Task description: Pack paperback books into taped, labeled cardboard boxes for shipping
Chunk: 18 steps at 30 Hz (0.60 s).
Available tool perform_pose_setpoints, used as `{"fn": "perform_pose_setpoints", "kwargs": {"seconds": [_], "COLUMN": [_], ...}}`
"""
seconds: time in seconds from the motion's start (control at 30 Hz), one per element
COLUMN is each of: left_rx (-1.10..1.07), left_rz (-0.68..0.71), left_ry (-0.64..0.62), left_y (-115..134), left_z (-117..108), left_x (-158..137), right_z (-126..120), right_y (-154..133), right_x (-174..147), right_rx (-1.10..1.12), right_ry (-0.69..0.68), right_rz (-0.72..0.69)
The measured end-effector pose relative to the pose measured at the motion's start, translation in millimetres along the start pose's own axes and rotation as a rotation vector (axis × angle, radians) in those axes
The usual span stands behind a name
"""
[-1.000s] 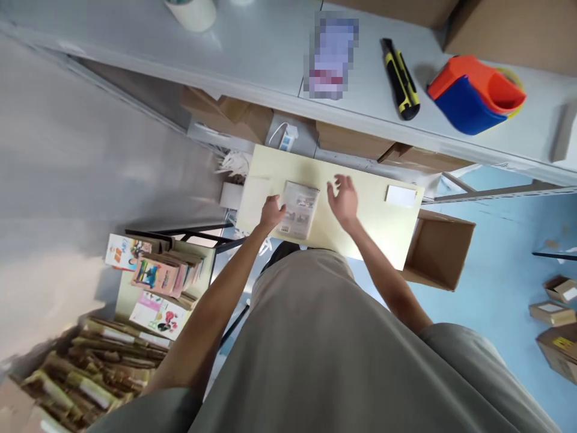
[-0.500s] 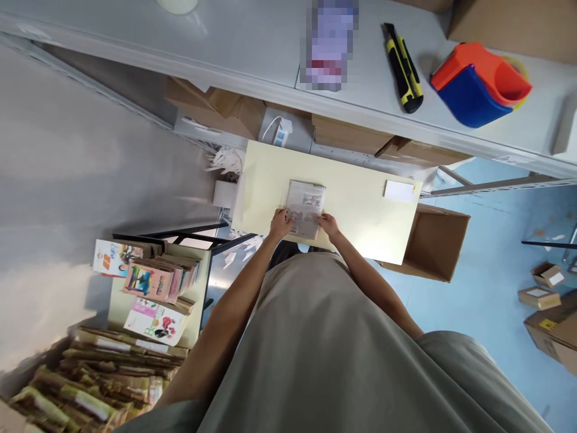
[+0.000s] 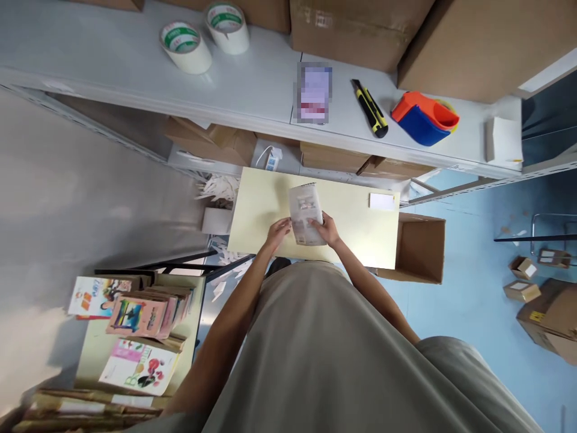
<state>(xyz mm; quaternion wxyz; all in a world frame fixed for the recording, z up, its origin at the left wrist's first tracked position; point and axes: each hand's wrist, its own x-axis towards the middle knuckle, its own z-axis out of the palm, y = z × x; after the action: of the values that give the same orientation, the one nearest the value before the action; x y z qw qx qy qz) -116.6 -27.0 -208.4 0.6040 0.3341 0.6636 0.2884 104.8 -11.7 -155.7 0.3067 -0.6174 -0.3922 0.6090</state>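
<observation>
A thin greyish-white book or booklet (image 3: 306,201) with printed pictures is tilted up over the pale yellow table (image 3: 351,234), casting a shadow on its left. My right hand (image 3: 328,230) grips its right edge, the thumb lying across the printed face. At the lower left edge is my left hand (image 3: 278,233), fingers drawn together with the tips against the book's side. How firmly those left fingers pinch it is hard to see. Further right on the table lies a small stack of white slips (image 3: 381,201).
A shelf (image 3: 252,90) beyond the table bears tape rolls (image 3: 187,51), a utility knife (image 3: 370,109), an orange-and-blue tape dispenser (image 3: 426,119) and cartons. An open cardboard box (image 3: 421,249) stands right of the table. Stacked books (image 3: 144,316) are at lower left.
The book has come up off the table and tilted, with my right thumb now further over its face. My left hand has shifted slightly outward. The head view now takes in more of the shelf.
</observation>
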Motion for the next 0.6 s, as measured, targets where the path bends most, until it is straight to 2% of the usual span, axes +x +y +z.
{"fn": "perform_pose_setpoints", "kwargs": {"seconds": [0.07,0.1,0.23,0.3,0.47,0.6], "left_rx": [-0.127,-0.2,-0.384,-0.41,-0.318,-0.261], "left_rz": [0.073,0.107,0.163,0.187,0.27,0.284], "left_ry": [0.0,-0.039,-0.308,-0.357,-0.326,-0.264], "left_y": [24.2,37.8,91.4,112.4,144.4,149.3], "left_z": [-10.9,-16.4,-30.7,-30.3,-18.2,-15.4], "left_x": [-4.4,-7.5,-28.0,-41.2,-66.1,-69.1], "right_z": [-9.5,-13.9,-26.3,-28.8,-26.5,-23.7], "right_y": [-25.3,-37.8,-76.7,-86.8,-90.5,-82.1], "right_x": [-16.7,-25.7,-54.8,-61.2,-62.0,-55.5], "right_rx": [0.118,0.18,0.337,0.368,0.392,0.322], "right_ry": [-0.025,-0.043,-0.057,-0.037,-0.001,0.016], "right_rz": [-0.078,-0.091,-0.089,-0.105,-0.094,-0.111]}}
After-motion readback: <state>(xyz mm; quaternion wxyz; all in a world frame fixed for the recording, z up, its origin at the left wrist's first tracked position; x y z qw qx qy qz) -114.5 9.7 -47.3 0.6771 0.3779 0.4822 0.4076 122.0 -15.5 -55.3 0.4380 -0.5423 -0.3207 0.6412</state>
